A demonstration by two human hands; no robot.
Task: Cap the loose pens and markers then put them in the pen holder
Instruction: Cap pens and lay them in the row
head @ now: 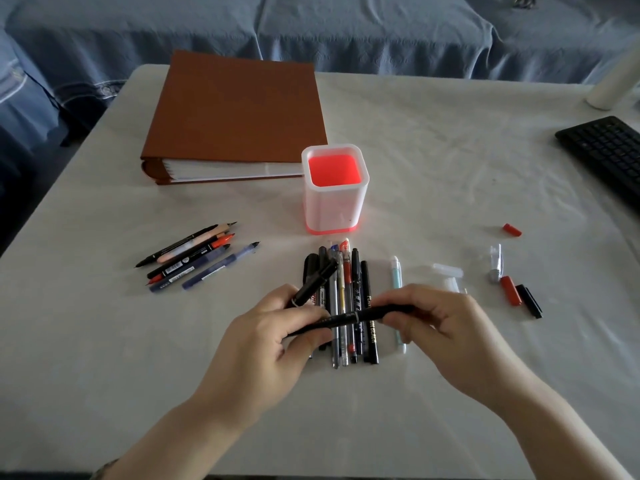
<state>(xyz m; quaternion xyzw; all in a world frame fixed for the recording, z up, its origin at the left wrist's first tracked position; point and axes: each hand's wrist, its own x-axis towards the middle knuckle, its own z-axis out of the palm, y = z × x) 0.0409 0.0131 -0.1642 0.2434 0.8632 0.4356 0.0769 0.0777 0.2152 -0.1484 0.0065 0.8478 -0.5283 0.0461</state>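
Low at the centre of the frame, the left hand (277, 329) and the right hand (441, 323) hold one slim black pen (349, 318) level between them, the fingers (408, 296) of each curled and pinching one end. The left hand also grips a thicker black marker (317, 282) that slants toward the upper right. Beneath the hands, a row of pens and markers (355, 271) lies side by side on the white-covered tabletop (433, 168). Just above the row stands the white square pen holder with a red inside (334, 209). Left of centre lies a cluster of uncapped pens (194, 259), and at the right are scattered red, black and clear caps (510, 289). A brown binder (235, 109) sits at upper left and a black keyboard (606, 150) at the right edge.
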